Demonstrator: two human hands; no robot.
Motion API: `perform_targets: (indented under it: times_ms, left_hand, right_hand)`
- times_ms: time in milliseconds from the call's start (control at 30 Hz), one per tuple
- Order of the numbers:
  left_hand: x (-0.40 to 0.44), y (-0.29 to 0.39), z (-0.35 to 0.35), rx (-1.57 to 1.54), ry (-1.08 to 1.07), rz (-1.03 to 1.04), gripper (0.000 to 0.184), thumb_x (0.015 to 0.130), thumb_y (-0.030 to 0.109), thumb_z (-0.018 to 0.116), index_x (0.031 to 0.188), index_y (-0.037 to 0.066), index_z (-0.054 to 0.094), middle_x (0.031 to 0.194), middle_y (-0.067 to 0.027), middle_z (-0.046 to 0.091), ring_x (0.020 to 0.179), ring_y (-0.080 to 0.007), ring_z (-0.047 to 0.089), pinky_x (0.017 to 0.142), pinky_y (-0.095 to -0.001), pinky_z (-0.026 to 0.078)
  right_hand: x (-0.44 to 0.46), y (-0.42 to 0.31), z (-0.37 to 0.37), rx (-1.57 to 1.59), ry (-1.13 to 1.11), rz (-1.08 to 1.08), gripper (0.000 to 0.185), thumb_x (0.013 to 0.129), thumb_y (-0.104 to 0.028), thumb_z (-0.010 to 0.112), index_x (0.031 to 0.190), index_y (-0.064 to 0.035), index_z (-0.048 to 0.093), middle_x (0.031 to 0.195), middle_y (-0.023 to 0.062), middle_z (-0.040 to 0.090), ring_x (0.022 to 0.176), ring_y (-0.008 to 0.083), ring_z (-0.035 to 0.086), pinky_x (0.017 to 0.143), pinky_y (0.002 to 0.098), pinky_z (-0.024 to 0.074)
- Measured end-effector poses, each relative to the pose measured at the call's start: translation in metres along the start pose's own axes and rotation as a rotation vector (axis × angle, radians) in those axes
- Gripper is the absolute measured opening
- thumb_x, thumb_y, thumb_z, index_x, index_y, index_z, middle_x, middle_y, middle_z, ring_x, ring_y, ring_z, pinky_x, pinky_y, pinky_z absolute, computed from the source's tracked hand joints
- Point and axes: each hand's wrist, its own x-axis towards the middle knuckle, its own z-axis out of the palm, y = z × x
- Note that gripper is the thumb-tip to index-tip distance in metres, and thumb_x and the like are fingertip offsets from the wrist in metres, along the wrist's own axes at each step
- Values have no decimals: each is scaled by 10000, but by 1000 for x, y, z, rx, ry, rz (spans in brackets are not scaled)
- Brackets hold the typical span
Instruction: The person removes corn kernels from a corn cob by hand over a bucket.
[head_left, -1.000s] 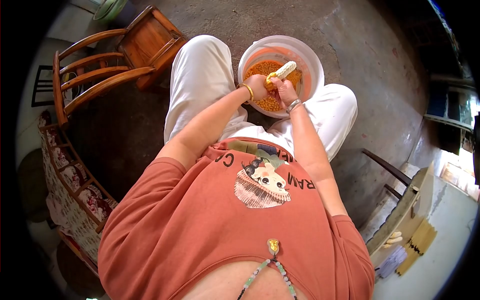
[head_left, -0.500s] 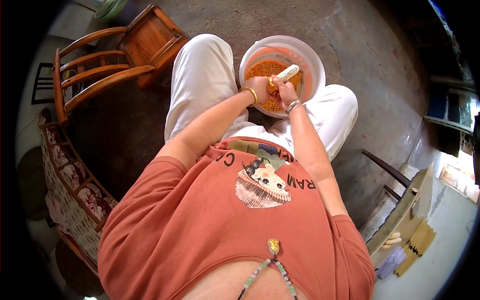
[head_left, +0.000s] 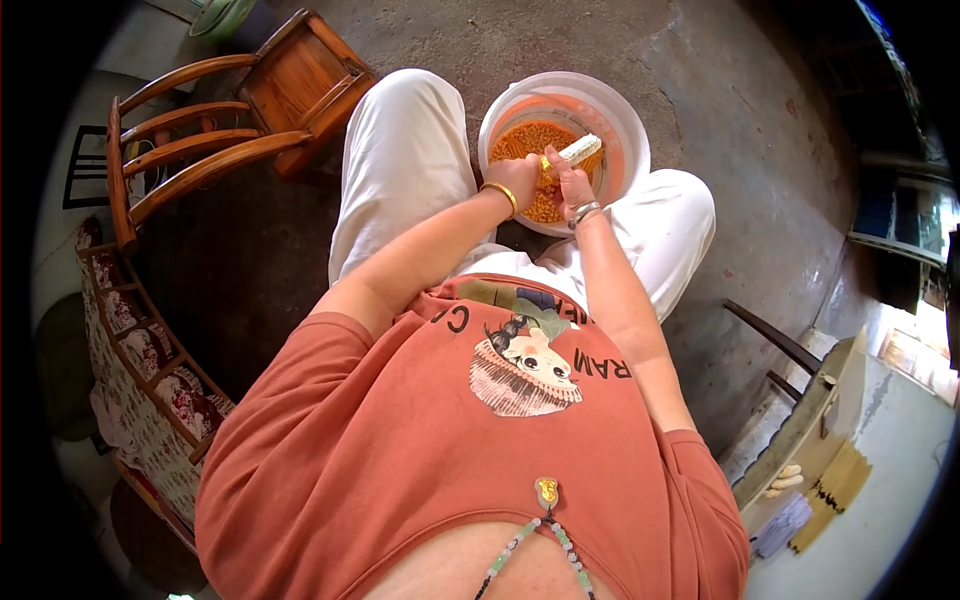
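Observation:
A corn cob (head_left: 582,149), stripped white at its far end with yellow kernels at the near end, is held tilted over a white bucket (head_left: 627,125). My left hand (head_left: 517,177), with a gold bangle at the wrist, closes round the near end of the cob. My right hand (head_left: 571,187), wearing a silver band, grips the cob from the other side, its thumb up along it. Loose orange-yellow corn kernels (head_left: 532,138) lie in the bucket below. The fingers partly hide the near end of the cob.
The bucket stands on the concrete floor (head_left: 700,90) between my knees in white trousers (head_left: 405,150). A wooden chair (head_left: 290,85) is at the upper left, with a patterned, wood-framed seat (head_left: 140,390) below it. To the right stands a table (head_left: 810,430).
The cob has turned slightly, and its white end sits a little lower and further right. My right hand has shifted slightly on it. Both hands keep their hold above the bucket.

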Motion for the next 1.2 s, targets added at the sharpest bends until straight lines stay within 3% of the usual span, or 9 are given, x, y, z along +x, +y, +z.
perform_targets:
  times_ms: [67, 333, 567, 733, 933, 1200]
  left_hand:
    - [2, -4, 12, 42, 26, 31, 246, 711, 195, 662, 886, 78, 535, 821, -163, 654, 781, -304, 649, 659, -411, 512]
    - [4, 0, -9, -7, -97, -23, 352, 703, 315, 700, 928, 71, 583, 931, -145, 653, 896, -298, 629, 743, -395, 504]
    - [12, -9, -6, -93, -93, -46, 404, 700, 367, 703, 942, 71, 574, 957, -138, 647, 927, -288, 619, 761, -386, 498]
    - [6, -6, -2, -75, -17, -52, 334, 719, 300, 681, 941, 81, 561, 911, -129, 656, 880, -292, 634, 739, -401, 504]
    - [3, -2, 0, 16, -24, -19, 267, 725, 232, 659, 920, 81, 558, 882, -131, 658, 845, -297, 640, 716, -407, 508]
    - [10, -7, -3, -74, -32, -58, 292, 718, 241, 663, 933, 73, 560, 893, -128, 657, 859, -298, 637, 726, -400, 508]
  right_hand:
    - [4, 2, -3, -72, 36, 24, 368, 786, -293, 697, 1044, -62, 573, 946, 25, 584, 856, 170, 568, 693, 352, 498]
    - [-1, -7, -4, 25, -98, 65, 299, 822, -286, 658, 998, -68, 555, 915, 26, 592, 843, 172, 585, 695, 370, 516]
    - [-4, -12, -6, 49, -269, 22, 380, 835, -280, 643, 1108, -54, 509, 1003, 48, 546, 951, 164, 530, 751, 353, 532]
    - [-11, -16, -1, 24, -271, -3, 384, 836, -300, 638, 1111, -64, 509, 1011, 55, 548, 951, 176, 533, 747, 365, 524]
    - [-11, -14, 1, 97, -101, 70, 372, 845, -317, 613, 1101, -70, 502, 1007, 59, 545, 947, 181, 533, 769, 373, 513]
    - [-13, -19, 1, 103, -295, 34, 294, 868, -279, 588, 1071, -73, 538, 1001, 29, 578, 935, 158, 557, 770, 348, 505]
